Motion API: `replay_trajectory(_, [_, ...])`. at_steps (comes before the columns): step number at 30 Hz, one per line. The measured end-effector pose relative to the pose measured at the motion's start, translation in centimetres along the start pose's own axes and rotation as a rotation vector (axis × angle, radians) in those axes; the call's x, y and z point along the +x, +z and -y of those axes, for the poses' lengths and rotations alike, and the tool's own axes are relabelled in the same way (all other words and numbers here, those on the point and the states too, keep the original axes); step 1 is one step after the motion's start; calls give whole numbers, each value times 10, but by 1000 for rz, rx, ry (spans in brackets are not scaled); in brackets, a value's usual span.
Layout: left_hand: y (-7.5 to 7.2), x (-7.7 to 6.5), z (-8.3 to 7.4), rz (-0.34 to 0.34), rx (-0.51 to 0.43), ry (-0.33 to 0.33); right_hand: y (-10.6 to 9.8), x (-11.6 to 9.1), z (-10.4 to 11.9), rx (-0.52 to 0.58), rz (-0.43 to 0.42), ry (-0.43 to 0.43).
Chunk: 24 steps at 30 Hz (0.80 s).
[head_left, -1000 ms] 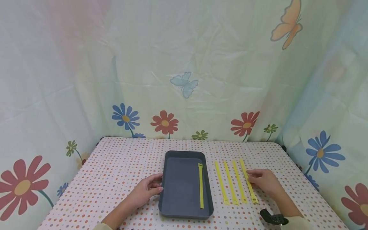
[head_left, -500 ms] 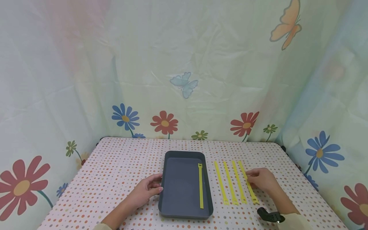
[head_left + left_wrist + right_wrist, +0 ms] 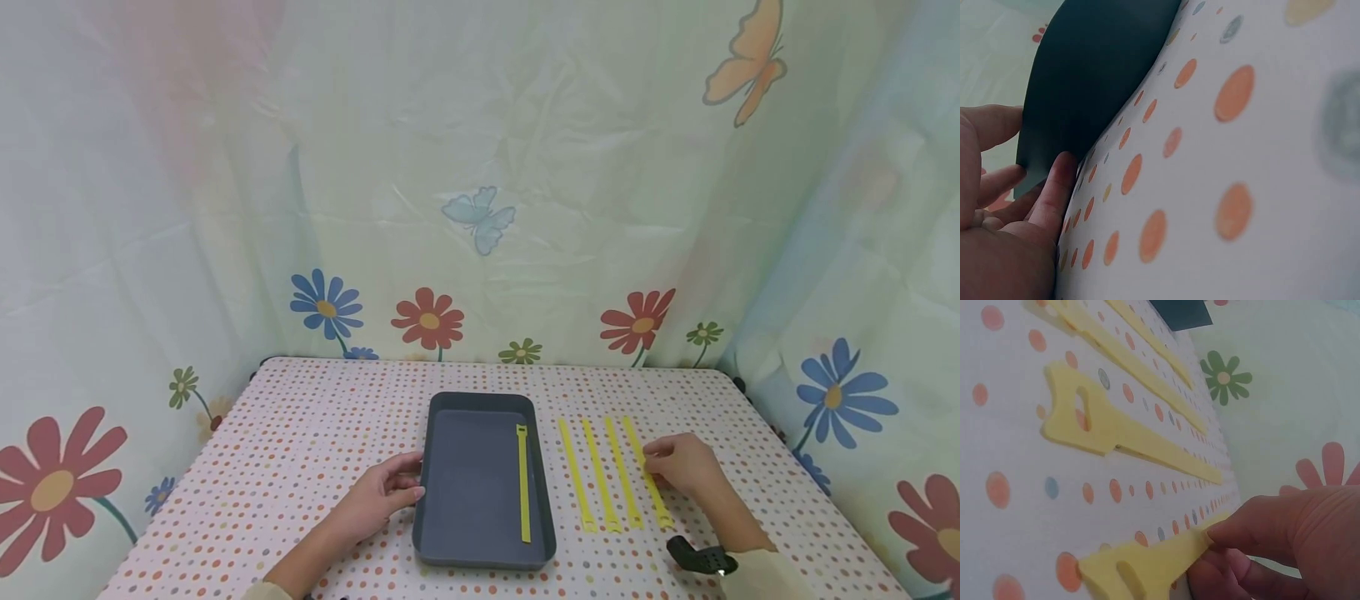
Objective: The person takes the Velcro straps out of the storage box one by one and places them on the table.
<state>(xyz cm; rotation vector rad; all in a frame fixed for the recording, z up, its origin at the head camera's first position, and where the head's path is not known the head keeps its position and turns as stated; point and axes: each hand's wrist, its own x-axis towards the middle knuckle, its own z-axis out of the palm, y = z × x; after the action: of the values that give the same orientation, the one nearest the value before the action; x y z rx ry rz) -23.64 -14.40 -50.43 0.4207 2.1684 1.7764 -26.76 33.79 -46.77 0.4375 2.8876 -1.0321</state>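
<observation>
My left hand is at the left wall of a dark grey rectangular tray, its fingertips touching the outside. In the left wrist view the fingers lie against the tray wall, low near the tabletop. One flat yellow cable tie with a slotted head lies inside the tray, along its right side. Several more lie in a row to the right of it. With thumb and fingers my right hand pinches the rightmost yellow cable tie by its strip; its slotted head points toward me.
Three other yellow cable ties lie side by side between the tray and my right hand. A dotted cloth covers the table. Behind it hangs a curtain with flowers and butterflies. A black wrist device sits by the right sleeve.
My right hand has shifted slightly, with its wrist moving a little left and up, still at the rightmost cable tie. The left hand and the tray stay in place.
</observation>
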Motion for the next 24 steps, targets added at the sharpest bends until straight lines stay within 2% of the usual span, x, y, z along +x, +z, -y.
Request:
replay_trajectory(8, [0,-1,-3,-14,4,-17,-1,-3,1,-10,-24,-4])
replay_trajectory(17, [0,0,-4,-26,22,-28,-3,-8,1,26,-11,-9])
replay_trajectory(24, [0,0,-2,-23,27,-23,-4,-11,9,11,0,-41])
